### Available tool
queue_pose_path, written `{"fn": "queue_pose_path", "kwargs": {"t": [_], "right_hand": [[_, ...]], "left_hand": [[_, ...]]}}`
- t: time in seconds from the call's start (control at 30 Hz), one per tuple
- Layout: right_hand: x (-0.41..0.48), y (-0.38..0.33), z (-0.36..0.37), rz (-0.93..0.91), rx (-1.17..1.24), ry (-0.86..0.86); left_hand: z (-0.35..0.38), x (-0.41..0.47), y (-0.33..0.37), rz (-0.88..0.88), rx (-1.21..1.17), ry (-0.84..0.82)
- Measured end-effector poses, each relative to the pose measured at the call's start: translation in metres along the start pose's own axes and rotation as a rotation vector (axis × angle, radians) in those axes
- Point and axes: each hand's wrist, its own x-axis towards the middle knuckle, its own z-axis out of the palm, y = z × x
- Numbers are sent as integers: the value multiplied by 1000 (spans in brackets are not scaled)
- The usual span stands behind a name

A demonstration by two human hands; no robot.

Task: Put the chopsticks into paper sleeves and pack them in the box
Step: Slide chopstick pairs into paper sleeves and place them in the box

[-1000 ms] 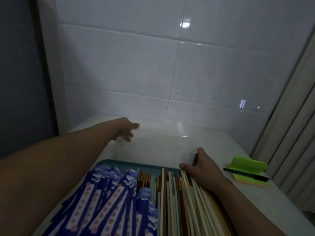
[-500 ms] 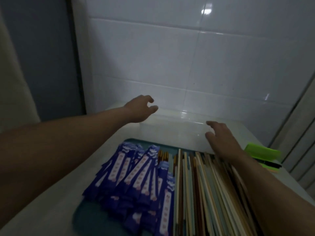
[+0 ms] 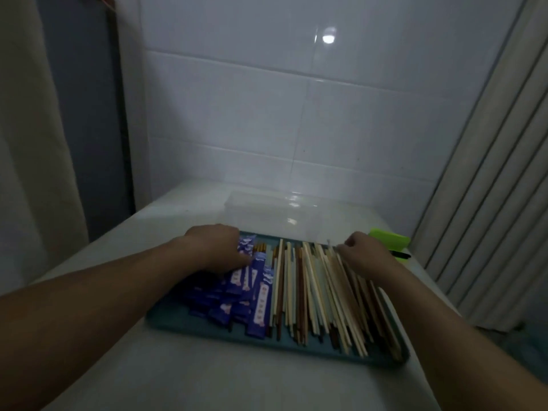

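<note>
Resting left hand (image 3: 218, 250): on the far end of the blue paper sleeves (image 3: 258, 295); I cannot tell its fingers.
Right hand (image 3: 366, 255): fingers curled on the far tips of the chopsticks (image 3: 314, 292); pinching or not, I cannot tell.
Box (image 3: 267, 212): clear, at the tray's (image 3: 184, 321) far side.

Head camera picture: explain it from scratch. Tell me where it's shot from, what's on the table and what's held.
There is no machine here: a person wears one camera on the head, looking forward and down, so you see their own arms. The left hand rests on a pile of purple paper sleeves; the right hand touches the far ends of loose chopsticks. Both piles lie in a teal tray on a white table. Beyond it stands a clear plastic box; at the right, green sticky notes with a black pen. The picture is too blurred to tell whether either hand grips anything.
</note>
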Motion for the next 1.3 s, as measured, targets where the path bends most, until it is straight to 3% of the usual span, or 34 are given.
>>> {"fn": "queue_pose_path", "kwargs": {"t": [0.2,0.57,0.67,0.9,1.07,1.3], "right_hand": [[-53,10,1,22,-165,-160],[-36,4,23,35,-88,33],[-32,1,42,-69,-94,133],[-1,-9,71,-132,-136,12],[-10,-9,55,-188,17,195],[-18,-28,55,-327,144,139]], "left_hand": [[8,-2,11,18,-94,123],[17,12,47,128,-208,294],[31,19,56,187,-188,351],[61,56,53,141,-230,338],[35,57,51,195,-291,465],[35,38,36,156,-273,345]]}}
